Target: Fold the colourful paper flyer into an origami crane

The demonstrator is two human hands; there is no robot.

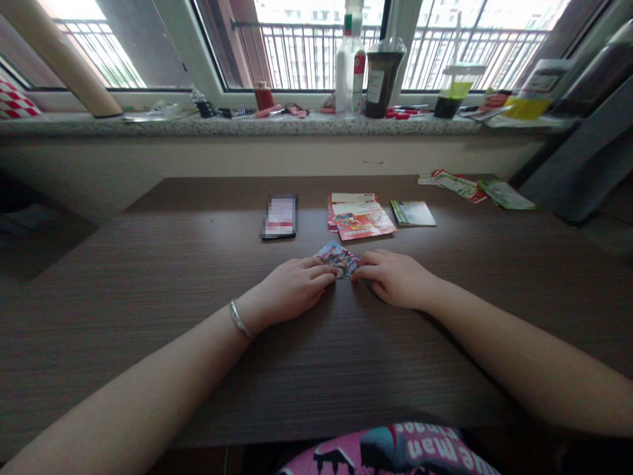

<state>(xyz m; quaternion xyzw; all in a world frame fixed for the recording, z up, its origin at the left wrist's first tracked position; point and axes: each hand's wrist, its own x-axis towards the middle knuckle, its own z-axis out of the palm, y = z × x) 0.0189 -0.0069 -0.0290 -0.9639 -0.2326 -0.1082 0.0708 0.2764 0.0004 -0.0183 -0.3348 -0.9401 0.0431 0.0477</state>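
A small piece of colourful printed paper [336, 255] lies on the dark wooden table, its outline pointed at the top as if folded. My left hand [295, 285], with a silver bangle at the wrist, has its fingers closed on the paper's left and lower edge. From the other side, the closed fingertips of my right hand [393, 277] grip the right corner. Fingers cover parts of both sides, so the folds there are hidden. Just beyond the paper sits a stack of red and cream printed leaflets [363, 219].
A phone [280, 216] with a blurred screen lies left of the leaflets. To their right is a green and white card stack [413, 213], with more leaflets [459, 185] farther back. The windowsill [297, 126] holds a clear bottle [343, 72], a dark drink cup [380, 79] and small items.
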